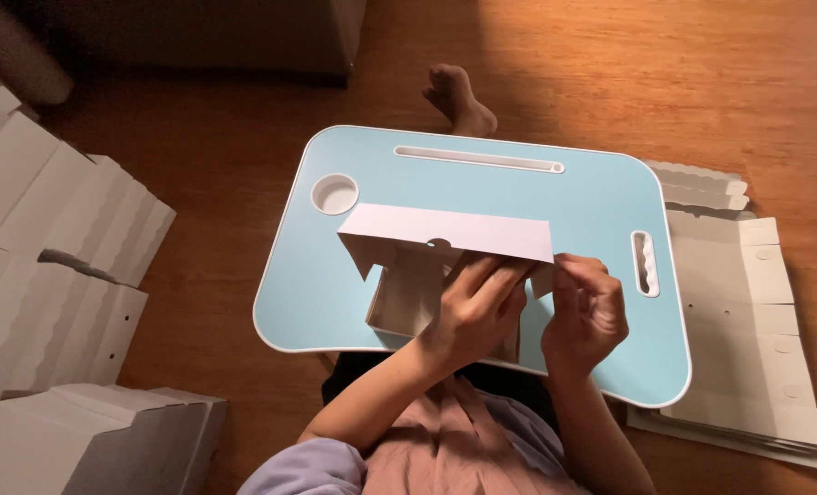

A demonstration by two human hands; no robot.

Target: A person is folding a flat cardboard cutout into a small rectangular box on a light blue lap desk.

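Observation:
A white cardboard box (408, 293), partly folded with its lid flap (445, 229) raised, rests on a light blue lap tray table (592, 220). My left hand (473, 307) lies inside the box, fingers pressed against its right wall under the lid. At the box's right corner, my right hand (587, 307) pinches a small side flap. Both hands touch the box.
Folded white boxes (51, 275) are piled on the wooden floor at left. A stack of flat cardboard blanks (748, 321) lies right of the tray. The tray has a round cup recess (334, 194), a long slot (478, 159) and a handle hole (644, 263). A bare foot (459, 99) shows beyond it.

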